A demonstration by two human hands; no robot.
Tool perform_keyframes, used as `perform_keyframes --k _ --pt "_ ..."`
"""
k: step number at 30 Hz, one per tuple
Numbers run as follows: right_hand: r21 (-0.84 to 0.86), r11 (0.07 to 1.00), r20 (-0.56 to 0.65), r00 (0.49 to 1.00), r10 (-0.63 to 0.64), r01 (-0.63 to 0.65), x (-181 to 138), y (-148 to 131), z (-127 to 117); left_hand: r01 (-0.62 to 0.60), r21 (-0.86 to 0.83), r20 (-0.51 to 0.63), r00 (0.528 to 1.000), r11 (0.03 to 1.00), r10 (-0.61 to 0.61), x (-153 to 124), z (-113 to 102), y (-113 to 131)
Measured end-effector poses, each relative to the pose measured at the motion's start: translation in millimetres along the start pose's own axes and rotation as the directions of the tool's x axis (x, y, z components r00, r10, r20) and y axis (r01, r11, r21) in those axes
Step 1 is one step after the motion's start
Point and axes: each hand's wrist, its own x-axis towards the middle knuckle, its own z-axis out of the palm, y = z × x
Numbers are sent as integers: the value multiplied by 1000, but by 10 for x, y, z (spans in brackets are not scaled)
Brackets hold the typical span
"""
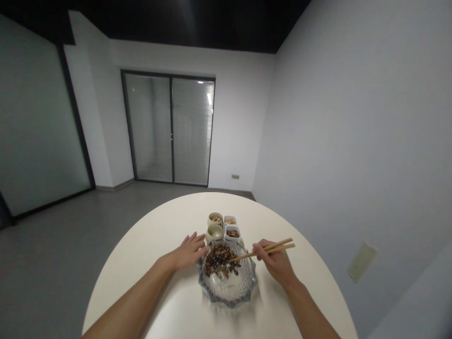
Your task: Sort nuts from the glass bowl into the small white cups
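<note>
A glass bowl [231, 287] with a scalloped rim stands on the table and holds a heap of dark, striped seeds [221, 259] that look like sunflower seeds. My right hand [275, 261] grips a pair of wooden chopsticks [280, 246], their tips down among the seeds. Fingers spread, my left hand [190, 252] rests at the bowl's left rim. Just behind the bowl are a pale round cup [214, 233] with little visible inside and a white square dish [233, 233] of brown seeds or nuts. Farther back sit another round cup [215, 219] with pale nuts and a white dish [230, 220] with light pieces.
The round white table [169, 221] curves away on both sides. A white wall [346, 141] rises close on the right. Beyond the grey floor [106, 212] are glass double doors [171, 129] with blinds.
</note>
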Motion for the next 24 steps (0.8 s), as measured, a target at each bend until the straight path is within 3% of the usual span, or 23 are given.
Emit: perform_keyframes --k 16,24 --pt "87 996 -187 982 14 3 -4 17 26 2 10 4 1000 1000 -2 5 24 -55" --pt "131 991 -220 975 -2 32 -8 32 76 -4 -11 -9 1000 1000 3 6 15 -50"
